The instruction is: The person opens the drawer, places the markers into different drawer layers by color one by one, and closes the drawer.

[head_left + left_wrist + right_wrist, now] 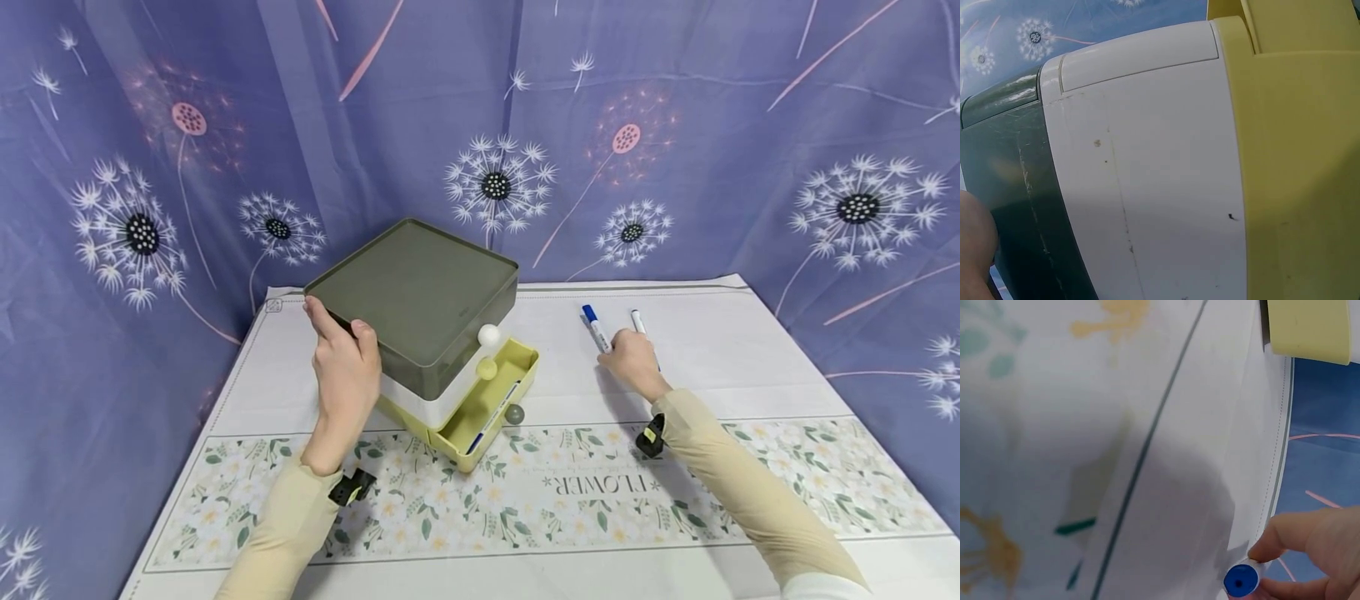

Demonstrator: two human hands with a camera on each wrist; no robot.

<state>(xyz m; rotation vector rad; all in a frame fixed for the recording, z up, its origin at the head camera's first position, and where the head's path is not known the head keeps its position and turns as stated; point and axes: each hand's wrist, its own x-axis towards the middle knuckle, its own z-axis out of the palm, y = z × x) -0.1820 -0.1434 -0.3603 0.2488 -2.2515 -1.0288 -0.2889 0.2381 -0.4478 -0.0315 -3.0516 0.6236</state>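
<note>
A small drawer cabinet [420,292] has a dark green top, a white middle layer and a yellow base. My left hand [345,367] rests against its left side, fingers stretched along the top edge; the left wrist view shows the cabinet's side wall [1147,162] close up. The yellow bottom drawer [527,371] is pulled out, and a marker [495,417] with a blue end lies inside. To the right, my right hand [633,362] pinches a blue-capped marker [597,329] between thumb and finger; its blue end [1241,581] faces the right wrist camera.
Another white marker [638,322] lies on the table just beyond my right hand, partly hidden by it. White, yellow and grey round knobs [514,414] stick out from the cabinet's front. A flowered cloth [600,533] covers the table, and a blue curtain [675,83] hangs behind.
</note>
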